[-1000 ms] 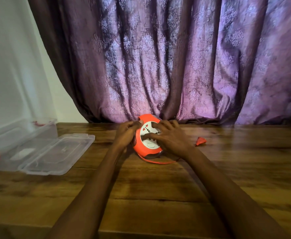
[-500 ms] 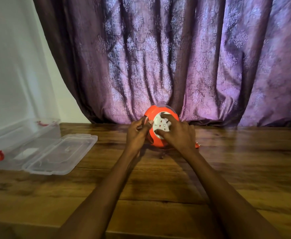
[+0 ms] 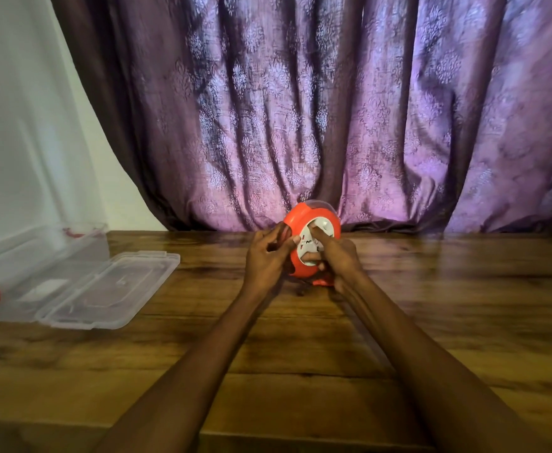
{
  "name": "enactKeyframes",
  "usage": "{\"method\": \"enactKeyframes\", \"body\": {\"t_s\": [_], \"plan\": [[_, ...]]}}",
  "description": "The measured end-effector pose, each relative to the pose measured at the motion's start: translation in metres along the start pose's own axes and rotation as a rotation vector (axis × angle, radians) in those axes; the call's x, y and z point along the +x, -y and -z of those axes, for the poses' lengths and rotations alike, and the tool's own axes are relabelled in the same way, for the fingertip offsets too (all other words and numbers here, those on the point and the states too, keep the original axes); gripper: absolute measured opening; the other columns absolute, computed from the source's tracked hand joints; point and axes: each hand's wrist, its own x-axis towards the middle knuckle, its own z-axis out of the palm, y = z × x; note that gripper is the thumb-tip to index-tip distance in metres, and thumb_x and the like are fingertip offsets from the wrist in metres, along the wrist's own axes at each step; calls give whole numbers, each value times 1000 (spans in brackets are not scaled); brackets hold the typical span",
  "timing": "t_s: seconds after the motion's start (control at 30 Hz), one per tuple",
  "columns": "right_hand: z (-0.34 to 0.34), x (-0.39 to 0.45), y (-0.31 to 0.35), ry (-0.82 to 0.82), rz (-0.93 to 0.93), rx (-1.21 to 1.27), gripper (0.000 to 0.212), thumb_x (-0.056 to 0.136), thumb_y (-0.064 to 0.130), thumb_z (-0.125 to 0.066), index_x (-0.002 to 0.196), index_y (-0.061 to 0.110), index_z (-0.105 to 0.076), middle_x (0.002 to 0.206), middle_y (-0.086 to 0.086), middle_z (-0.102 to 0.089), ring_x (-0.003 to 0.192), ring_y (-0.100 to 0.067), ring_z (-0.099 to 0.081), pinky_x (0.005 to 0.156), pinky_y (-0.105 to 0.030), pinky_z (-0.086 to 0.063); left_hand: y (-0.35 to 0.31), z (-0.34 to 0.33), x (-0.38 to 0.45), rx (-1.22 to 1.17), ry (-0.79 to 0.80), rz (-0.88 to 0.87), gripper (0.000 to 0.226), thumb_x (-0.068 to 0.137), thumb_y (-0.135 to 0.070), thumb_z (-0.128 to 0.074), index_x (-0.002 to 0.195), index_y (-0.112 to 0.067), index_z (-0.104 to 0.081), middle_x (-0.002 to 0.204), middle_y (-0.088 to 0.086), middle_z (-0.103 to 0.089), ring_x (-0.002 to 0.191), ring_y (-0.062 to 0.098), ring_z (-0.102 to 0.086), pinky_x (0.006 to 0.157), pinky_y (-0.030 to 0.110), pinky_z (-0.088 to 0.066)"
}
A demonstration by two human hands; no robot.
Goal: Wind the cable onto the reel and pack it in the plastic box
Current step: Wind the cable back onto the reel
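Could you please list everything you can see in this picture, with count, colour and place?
Cable reel: one, orange with a white socket face, held upright above the table at centre.
Cable: a short orange piece, below the reel.
Plastic box: one, clear with red clips, open, far left on the table.
Lid: one, clear, lying flat against the box's right side.
Table: one, brown wood, across the foreground.
Curtain: purple, patterned, behind the table.
Wall: white, left.
Left hand: grip on the reel's left edge.
Right hand: fingers on the white face.

Orange reel held upright above table, left hand on its edge, right hand on its white face, open box and lid well left of reel
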Motion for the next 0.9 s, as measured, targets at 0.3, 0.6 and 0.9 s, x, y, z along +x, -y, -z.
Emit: {"method": "enactKeyframes", "body": {"t_s": [0.3, 0.6, 0.9], "plan": [[18, 9, -3, -95, 634, -882, 18, 87, 42, -67, 98, 28, -69, 93, 3, -72, 86, -20, -68, 73, -37, -53, 9, 22, 20, -237, -82, 202, 18, 86, -36, -70, 84, -18, -72, 65, -3, -60, 57, 11, -52, 63, 37, -50], [16, 1, 3, 219, 1301, -1564, 50, 78, 40, -58, 126, 53, -53, 145, 1, -45, 118, -22, -51, 82, -38, -37, 5, 47, 34, -112, 50, 309, 41, 74, -49, -73, 88, -11, -74, 80, 13, -71, 72, 24, -60, 72, 44, -50], [13, -13, 7, 127, 1208, -1730, 48, 87, 54, -36, 134, 59, -43, 150, 2, -46, 113, -25, -51, 87, -42, -37, 6, 45, 34, -84, 79, 298, 41, 74, -52, -72, 87, -13, -75, 77, 17, -69, 70, 26, -60, 69, 57, -56]]}}
